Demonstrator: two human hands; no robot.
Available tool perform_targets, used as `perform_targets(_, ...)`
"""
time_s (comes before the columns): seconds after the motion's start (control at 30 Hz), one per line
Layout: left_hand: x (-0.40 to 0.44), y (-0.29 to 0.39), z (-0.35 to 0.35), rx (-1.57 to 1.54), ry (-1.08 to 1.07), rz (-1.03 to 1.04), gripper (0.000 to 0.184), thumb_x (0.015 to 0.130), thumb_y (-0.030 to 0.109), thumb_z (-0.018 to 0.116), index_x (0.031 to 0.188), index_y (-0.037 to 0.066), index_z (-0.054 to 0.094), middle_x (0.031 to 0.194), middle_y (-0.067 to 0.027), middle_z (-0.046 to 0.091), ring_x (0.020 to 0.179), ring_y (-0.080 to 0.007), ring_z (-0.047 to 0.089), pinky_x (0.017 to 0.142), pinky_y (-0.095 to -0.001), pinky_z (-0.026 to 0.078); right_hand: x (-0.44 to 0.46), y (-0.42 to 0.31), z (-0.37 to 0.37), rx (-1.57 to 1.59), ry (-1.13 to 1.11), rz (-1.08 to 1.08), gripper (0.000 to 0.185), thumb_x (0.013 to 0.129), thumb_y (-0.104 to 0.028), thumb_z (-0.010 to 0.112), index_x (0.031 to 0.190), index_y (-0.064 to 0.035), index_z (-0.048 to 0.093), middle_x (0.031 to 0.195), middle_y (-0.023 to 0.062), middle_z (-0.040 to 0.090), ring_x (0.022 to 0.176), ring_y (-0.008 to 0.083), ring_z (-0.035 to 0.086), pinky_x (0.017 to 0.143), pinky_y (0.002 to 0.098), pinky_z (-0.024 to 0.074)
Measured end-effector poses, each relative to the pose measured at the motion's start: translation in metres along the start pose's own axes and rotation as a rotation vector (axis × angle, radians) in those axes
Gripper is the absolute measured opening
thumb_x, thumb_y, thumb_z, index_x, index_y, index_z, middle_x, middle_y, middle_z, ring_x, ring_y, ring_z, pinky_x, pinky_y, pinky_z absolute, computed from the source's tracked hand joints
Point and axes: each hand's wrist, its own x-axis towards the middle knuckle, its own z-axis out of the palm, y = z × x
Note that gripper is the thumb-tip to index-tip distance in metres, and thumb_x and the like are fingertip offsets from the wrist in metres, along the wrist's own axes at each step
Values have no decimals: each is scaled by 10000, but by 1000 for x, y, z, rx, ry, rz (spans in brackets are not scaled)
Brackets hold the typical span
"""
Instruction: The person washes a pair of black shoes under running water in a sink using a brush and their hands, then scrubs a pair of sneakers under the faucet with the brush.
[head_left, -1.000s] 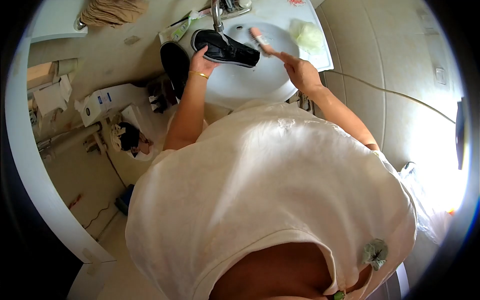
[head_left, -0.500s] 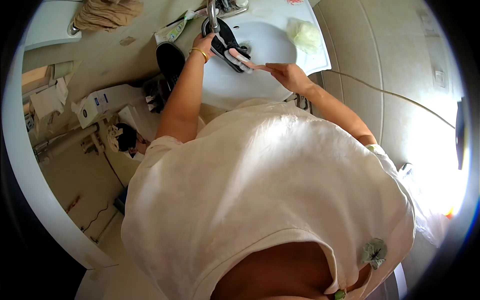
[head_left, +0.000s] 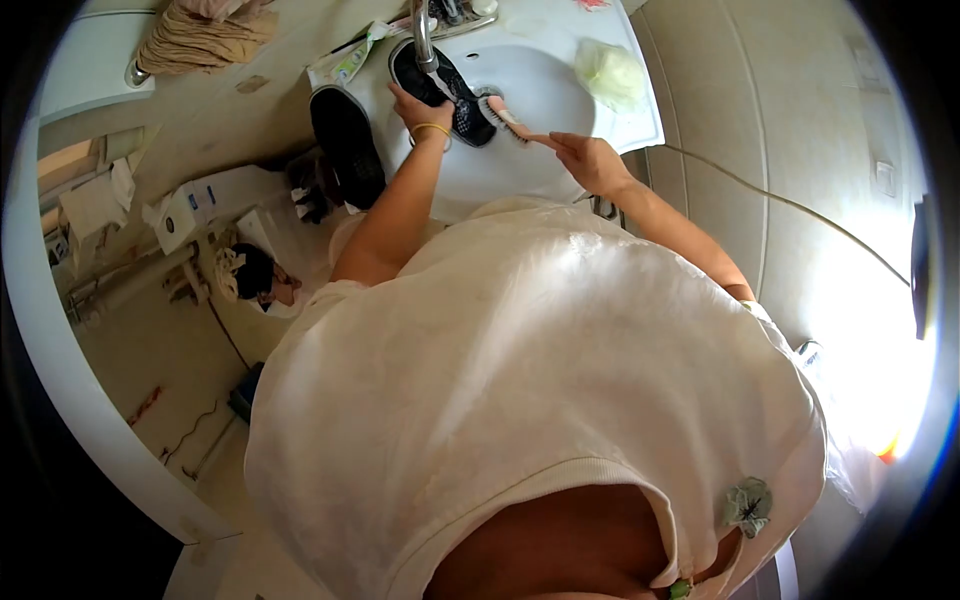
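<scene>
Under the metal faucet (head_left: 423, 45), a black shoe (head_left: 466, 112) is held over the white sink (head_left: 520, 175), its dark sole turned up with some white wet patches. My left hand (head_left: 421, 113) grips the shoe's near side. A pink-handled brush (head_left: 508, 118) with pale bristles is in my right hand (head_left: 590, 163), its head just right of the shoe's lower end. Another black shoe (head_left: 345, 148) rests at the sink's left edge.
A pale green bag or cloth (head_left: 610, 73) lies on the sink's right ledge. A green and white tube (head_left: 357, 60) lies at the back left. Brown cloth (head_left: 205, 40) hangs at upper left. A cable (head_left: 780, 188) crosses the right wall.
The shoe has turned from its side to sole up under the faucet. My right hand brought the brush onto the shoe, then slightly off to its right. My left hand shifted its hold.
</scene>
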Motion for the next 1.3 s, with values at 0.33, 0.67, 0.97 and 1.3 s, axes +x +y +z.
perform_targets(0.33,-11,-28,23,404,-283,-41,375,698,309,692,986,87,600,958,-139,618,937,-309,594,767,-400,482,3,-16,5,-193,-55,-107,301,844,-130,533,1141,-146,581,995,114,634,870,308,603,746,376,495)
perform_targets(0.67,-26,-2,-18,516,-404,266,228,742,278,595,776,56,633,842,-170,630,808,-343,603,673,-426,484,19,-7,1,-222,-62,-298,345,822,-123,529,1164,-159,557,942,118,643,825,310,607,713,393,490)
perform_targets(0.97,-59,22,-46,-38,-151,627,174,636,120,629,582,6,509,639,-149,526,616,-335,516,568,-411,419,43,-34,41,74,281,-329,306,854,-134,512,1155,-128,567,1045,152,608,894,329,585,735,391,480)
perform_targets(1.3,-36,4,-47,-666,-29,187,197,666,159,706,733,77,541,1125,-106,448,1047,-245,444,851,-365,382,38,-70,3,1042,-202,172,351,910,-211,519,1201,-15,531,663,-32,437,528,44,359,447,190,279)
